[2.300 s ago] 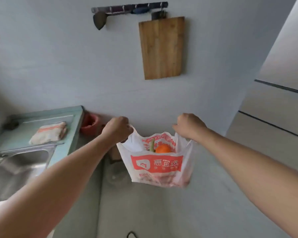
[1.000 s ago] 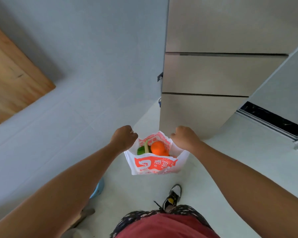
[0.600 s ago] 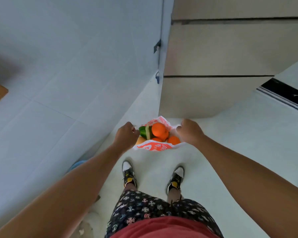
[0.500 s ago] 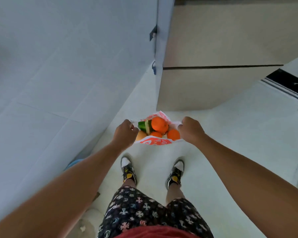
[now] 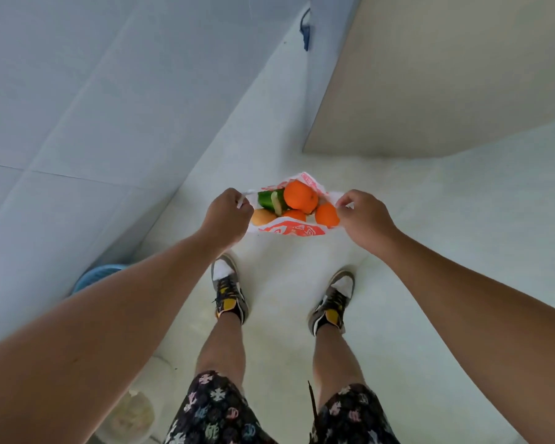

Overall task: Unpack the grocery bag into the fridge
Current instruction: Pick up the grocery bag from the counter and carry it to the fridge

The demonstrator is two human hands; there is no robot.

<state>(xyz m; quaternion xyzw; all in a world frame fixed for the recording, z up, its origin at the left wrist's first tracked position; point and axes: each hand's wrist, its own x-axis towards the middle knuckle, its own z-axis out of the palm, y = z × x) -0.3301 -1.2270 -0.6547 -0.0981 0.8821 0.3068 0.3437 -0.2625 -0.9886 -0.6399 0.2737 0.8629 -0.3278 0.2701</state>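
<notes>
1. Left hand [image 5: 228, 213] has its fingers curled round one handle of the white-and-orange plastic grocery bag [image 5: 289, 230].
2. Bag's low over the pale floor [image 5: 462, 251]. The mouth faces up and the long axis runs hand to hand, I'd guess stretched so the round oranges [image 5: 301, 195] are reachable.
3. Right hand [image 5: 364, 216] pinches the other handle.
4. Beige fridge front [image 5: 430, 75]: closed, nearby.

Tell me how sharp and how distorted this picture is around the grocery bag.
Head view: grocery bag and top orange sharp under soft, even light, no glare; wide lens swells both forearms toward the lower corners; pale tub bottom left looks blurred.
</notes>
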